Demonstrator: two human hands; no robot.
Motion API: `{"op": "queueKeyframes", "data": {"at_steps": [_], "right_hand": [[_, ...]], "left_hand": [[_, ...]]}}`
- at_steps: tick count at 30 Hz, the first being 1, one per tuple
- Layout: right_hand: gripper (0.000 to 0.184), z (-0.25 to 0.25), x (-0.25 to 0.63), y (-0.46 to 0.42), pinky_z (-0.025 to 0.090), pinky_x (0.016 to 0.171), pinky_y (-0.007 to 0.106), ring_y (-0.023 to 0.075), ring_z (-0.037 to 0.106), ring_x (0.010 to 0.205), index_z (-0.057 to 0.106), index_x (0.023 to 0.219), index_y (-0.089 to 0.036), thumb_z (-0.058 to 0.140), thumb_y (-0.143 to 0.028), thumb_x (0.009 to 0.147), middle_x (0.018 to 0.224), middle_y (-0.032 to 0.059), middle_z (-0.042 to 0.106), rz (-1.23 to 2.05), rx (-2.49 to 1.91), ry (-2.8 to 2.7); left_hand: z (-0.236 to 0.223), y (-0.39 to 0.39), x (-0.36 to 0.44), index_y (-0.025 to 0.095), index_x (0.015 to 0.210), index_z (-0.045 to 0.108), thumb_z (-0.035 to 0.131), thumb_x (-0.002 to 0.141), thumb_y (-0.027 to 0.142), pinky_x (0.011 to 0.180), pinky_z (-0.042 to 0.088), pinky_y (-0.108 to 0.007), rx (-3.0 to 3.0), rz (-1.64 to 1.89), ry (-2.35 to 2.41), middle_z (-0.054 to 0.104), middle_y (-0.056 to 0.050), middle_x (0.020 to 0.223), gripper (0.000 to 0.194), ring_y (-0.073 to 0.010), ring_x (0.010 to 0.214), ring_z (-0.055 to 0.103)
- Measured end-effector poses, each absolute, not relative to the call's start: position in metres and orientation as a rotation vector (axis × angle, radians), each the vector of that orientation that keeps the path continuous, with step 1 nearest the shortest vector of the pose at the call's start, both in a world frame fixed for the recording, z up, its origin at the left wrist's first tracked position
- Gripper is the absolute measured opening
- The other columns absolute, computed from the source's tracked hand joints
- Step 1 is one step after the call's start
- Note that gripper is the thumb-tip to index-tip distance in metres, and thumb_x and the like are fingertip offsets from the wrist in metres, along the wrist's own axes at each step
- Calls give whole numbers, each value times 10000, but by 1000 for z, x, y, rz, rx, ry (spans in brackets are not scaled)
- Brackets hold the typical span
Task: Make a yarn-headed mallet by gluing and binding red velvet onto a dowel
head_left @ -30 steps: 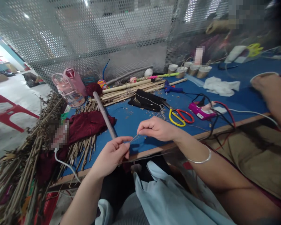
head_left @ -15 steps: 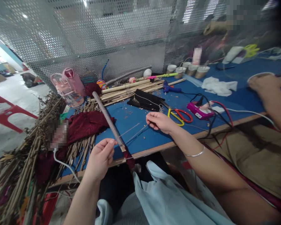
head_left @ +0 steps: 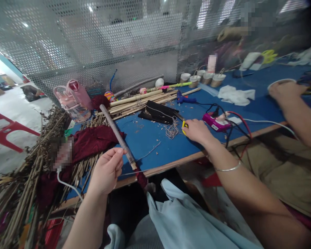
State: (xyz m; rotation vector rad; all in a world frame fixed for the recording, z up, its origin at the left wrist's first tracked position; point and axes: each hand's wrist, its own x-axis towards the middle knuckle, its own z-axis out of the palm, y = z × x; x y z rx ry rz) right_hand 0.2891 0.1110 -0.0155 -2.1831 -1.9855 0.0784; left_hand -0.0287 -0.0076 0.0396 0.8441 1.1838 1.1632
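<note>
Head view shows scissors (head_left: 184,126) under right fingers (head_left: 192,126).

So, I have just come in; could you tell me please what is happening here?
The person's right hand is on the yellow handle of the scissors. The left hand pinches finger and thumb together at a grey stick; whether it holds string is unclear. A string tangle lies on the blue table.

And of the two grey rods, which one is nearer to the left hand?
The straight rod, slanting beside the left hand; the curved rod lies at the back, near the mesh panel.
</note>
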Motion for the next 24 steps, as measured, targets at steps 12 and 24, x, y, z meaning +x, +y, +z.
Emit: {"op": "queueKeyframes", "data": {"at_steps": [12, 24], "right_hand": [[529, -6, 333, 126, 456, 701, 336, 261, 625, 820, 570, 1167, -118, 666, -252, 664, 951, 138, 666, 528, -2154, -1759], [507, 3, 248, -9, 327, 346, 140, 88, 457, 518, 497, 1094, -208, 637, -205, 607, 691, -16, 463, 2016, -732, -932]], "left_hand": [[57, 24, -16, 138, 765, 598, 747, 642, 423, 350, 78, -146, 894, 1078, 1140, 317, 108, 408, 345, -7, 338, 166], [47, 51, -3, 138, 773, 590, 740, 631, 449, 356, 81, -161, 986, 1022, 1165, 347, 106, 423, 374, -10, 336, 177]]}}
